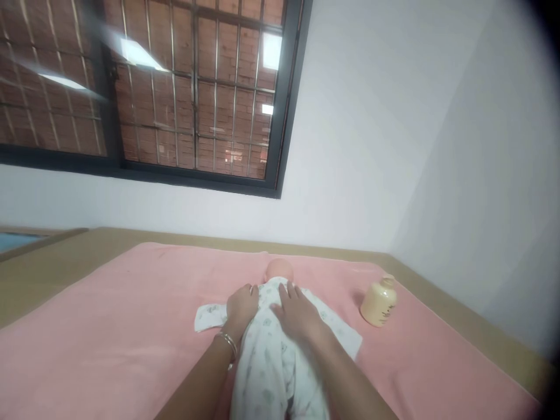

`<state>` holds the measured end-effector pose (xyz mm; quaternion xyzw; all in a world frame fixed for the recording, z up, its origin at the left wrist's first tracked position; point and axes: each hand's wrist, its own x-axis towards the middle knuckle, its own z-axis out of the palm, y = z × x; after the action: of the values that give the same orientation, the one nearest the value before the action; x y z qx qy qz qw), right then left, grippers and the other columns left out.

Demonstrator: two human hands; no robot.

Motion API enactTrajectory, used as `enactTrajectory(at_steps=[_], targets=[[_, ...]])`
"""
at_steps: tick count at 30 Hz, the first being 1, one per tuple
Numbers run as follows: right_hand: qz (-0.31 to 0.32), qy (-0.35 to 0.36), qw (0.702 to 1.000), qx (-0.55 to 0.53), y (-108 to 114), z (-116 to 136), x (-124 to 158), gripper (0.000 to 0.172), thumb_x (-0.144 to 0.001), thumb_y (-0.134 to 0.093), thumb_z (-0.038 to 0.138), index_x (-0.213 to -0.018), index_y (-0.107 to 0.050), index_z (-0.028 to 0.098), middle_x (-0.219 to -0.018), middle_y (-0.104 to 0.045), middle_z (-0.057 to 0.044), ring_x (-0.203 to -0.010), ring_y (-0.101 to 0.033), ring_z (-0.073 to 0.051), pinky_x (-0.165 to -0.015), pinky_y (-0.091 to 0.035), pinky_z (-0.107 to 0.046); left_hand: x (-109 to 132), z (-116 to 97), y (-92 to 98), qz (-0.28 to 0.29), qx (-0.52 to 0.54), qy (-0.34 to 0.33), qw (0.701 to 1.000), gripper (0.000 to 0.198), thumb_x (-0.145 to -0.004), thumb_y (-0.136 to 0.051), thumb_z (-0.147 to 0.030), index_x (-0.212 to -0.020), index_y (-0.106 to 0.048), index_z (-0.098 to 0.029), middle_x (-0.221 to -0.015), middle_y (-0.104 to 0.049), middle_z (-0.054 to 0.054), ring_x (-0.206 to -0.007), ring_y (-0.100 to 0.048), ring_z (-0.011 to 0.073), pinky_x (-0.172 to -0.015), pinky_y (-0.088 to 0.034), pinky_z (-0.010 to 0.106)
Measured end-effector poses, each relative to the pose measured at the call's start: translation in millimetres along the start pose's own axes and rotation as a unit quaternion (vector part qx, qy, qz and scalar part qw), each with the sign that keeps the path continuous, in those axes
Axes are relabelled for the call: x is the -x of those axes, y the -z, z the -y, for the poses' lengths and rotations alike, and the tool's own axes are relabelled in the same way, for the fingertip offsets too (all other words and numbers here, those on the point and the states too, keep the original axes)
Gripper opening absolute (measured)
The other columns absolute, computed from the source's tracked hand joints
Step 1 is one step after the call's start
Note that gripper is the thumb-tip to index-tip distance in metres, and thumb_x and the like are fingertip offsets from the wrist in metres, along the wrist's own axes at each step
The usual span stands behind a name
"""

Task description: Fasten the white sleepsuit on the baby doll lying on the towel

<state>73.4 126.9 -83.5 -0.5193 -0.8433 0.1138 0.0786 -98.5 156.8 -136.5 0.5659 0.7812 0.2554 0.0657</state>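
A baby doll [266, 356] in a white romper with a small pale-green print lies lengthwise before me. Its smooth bald head [280, 269] points away, and no face shows. My left hand [243, 304], with a silvery bangle at the wrist, is curled round the doll's left-hand side near the shoulder; its fingertips are partly hidden. Flat on the upper body lies my right hand [297, 310], its fingers spread and stretched toward the head. The sleeves reach out to both sides on the pink cloth, and the lower legs run out of view at the bottom.
A cream bottle [378, 301] with dark lettering stands to the right on the pink cloth [144, 303]. The cloth covers a tan padded surface [114, 236] against a white wall. Above is a dark-framed window [196, 181] with metal bars.
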Motion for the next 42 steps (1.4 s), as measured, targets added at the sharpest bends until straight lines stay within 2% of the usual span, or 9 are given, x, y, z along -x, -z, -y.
enactTrajectory(at_steps=[3, 5, 7, 11, 15, 21, 27, 33, 42], targets=[[0.003, 0.033, 0.999, 0.008, -8, 13, 11, 0.079, -0.085, -0.023, 0.064, -0.144, -0.019, 0.011, -0.150, -0.008, -0.013, -0.136, 0.000, -0.033, -0.107, -0.013, -0.047, -1, 1, -1.8, -0.006, -0.005, 0.000, 1.000, 0.047, -0.088, -0.023, -0.043, -0.085, -0.063, -0.019, -0.091, -0.068, 0.010, -0.084, -0.061, 0.0231, -0.068, -0.038, 0.030], [-0.004, 0.122, 0.992, 0.005, -8, 14, 7, 0.071, -0.088, -0.020, 0.061, -0.144, -0.023, 0.016, -0.150, -0.013, -0.007, -0.137, 0.001, -0.028, -0.109, -0.007, -0.044, -1, 2, -2.3, -0.009, -0.010, -0.001, 1.000, 0.046, -0.088, -0.023, -0.043, -0.085, -0.062, -0.020, -0.091, -0.068, 0.010, -0.083, -0.061, 0.0231, -0.068, -0.038, 0.030], [-0.027, 0.149, 0.988, 0.003, -6, 8, -4, 0.063, -0.091, -0.015, 0.055, -0.143, -0.025, 0.021, -0.149, -0.018, -0.003, -0.138, -0.003, -0.023, -0.110, -0.003, -0.042, 0, 2, -1.7, -0.008, -0.013, -0.003, 1.000, 0.047, -0.088, -0.022, -0.043, -0.085, -0.062, -0.019, -0.090, -0.068, 0.010, -0.083, -0.061, 0.0234, -0.067, -0.038, 0.031], [-0.024, 0.023, 0.999, -0.005, 0, -10, -19, 0.066, -0.091, -0.012, 0.055, -0.144, -0.020, 0.018, -0.150, -0.013, -0.006, -0.137, -0.009, -0.026, -0.108, -0.008, -0.046, 1, 1, 1.1, 0.001, -0.005, -0.007, 1.000, 0.048, -0.089, -0.022, -0.043, -0.085, -0.062, -0.019, -0.090, -0.067, 0.010, -0.084, -0.061, 0.0234, -0.067, -0.038, 0.030], [0.028, -0.037, 0.999, -0.002, 6, -3, 1, 0.082, -0.085, -0.022, 0.064, -0.145, -0.011, 0.009, -0.149, -0.007, -0.016, -0.136, -0.007, -0.034, -0.107, -0.012, -0.047, 1, 1, 1.4, -0.005, -0.010, -0.003, 1.000, 0.048, -0.089, -0.022, -0.043, -0.085, -0.063, -0.019, -0.090, -0.068, 0.010, -0.084, -0.061, 0.0234, -0.067, -0.038, 0.030], [0.012, 0.202, 0.979, -0.020, 8, 3, -3, 0.055, -0.091, -0.023, 0.054, -0.141, -0.028, 0.030, -0.150, -0.016, 0.000, -0.138, -0.004, -0.022, -0.110, -0.002, -0.042, 1, 0, 2.0, 0.004, -0.023, 0.001, 1.000, 0.044, -0.090, -0.024, -0.041, -0.086, -0.062, -0.019, -0.090, -0.068, 0.010, -0.083, -0.062, 0.0217, -0.068, -0.038, 0.029], [-0.054, 0.067, 0.996, -0.028, 0, -21, -22, 0.059, -0.093, -0.020, 0.049, -0.141, -0.030, 0.015, -0.148, -0.020, -0.011, -0.135, -0.017, -0.024, -0.108, -0.013, -0.040, 2, -1, 2.8, 0.004, -0.017, 0.003, 1.000, 0.048, -0.090, -0.022, -0.043, -0.087, -0.062, -0.018, -0.089, -0.067, 0.010, -0.084, -0.061, 0.0226, -0.067, -0.038, 0.029], [-0.047, 0.220, 0.974, -0.036, 6, -3, -10, 0.042, -0.093, -0.029, 0.045, -0.126, -0.050, 0.033, -0.144, -0.032, 0.002, -0.134, -0.020, -0.020, -0.108, -0.010, -0.040, 1, 1, -0.2, 0.000, -0.035, -0.008, 0.999, 0.044, -0.090, -0.024, -0.039, -0.088, -0.062, -0.018, -0.092, -0.067, 0.010, -0.085, -0.062, 0.0215, -0.069, -0.038, 0.029], [-0.064, 0.058, 0.996, -0.017, -1, -3, -11, 0.052, -0.092, -0.023, 0.049, -0.134, -0.040, 0.024, -0.145, -0.028, -0.006, -0.133, -0.020, -0.028, -0.102, -0.023, -0.047, 2, 2, -2.0, -0.012, -0.021, -0.008, 1.000, 0.046, -0.090, -0.022, -0.041, -0.086, -0.062, -0.018, -0.090, -0.068, 0.010, -0.084, -0.061, 0.0220, -0.069, -0.038, 0.030]])
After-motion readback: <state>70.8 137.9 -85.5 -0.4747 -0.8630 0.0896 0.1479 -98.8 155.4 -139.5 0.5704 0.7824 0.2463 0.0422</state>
